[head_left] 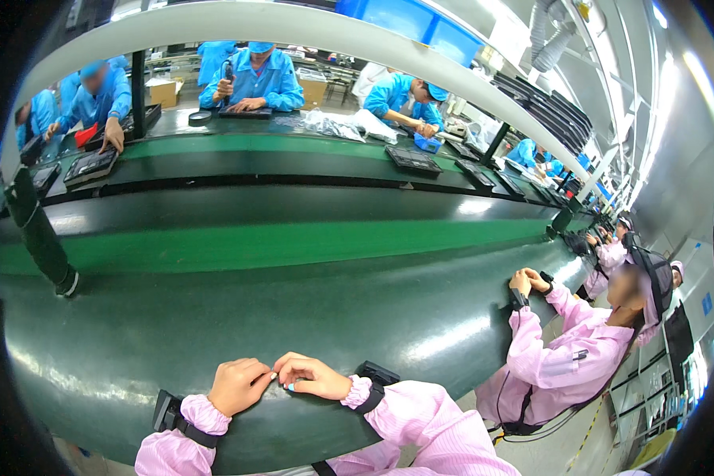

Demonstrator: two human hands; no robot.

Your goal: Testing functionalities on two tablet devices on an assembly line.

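Left hand [240,385]: curled, pinch cannot be told.
Right hand [313,376]: likewise, fingertips beside the left's.
Table [293,317]: apparently supports both.
Straps [197,433]: secure wrist boxes [378,373].

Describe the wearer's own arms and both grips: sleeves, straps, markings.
Left sleeve and right sleeve: pink, fine pale stripes, gathered cuffs. Each wrist wears a black strap with a boxy black device. Left grip and right grip: ungloved; the right shows a small light-blue patch at one fingertip, too small to identify.
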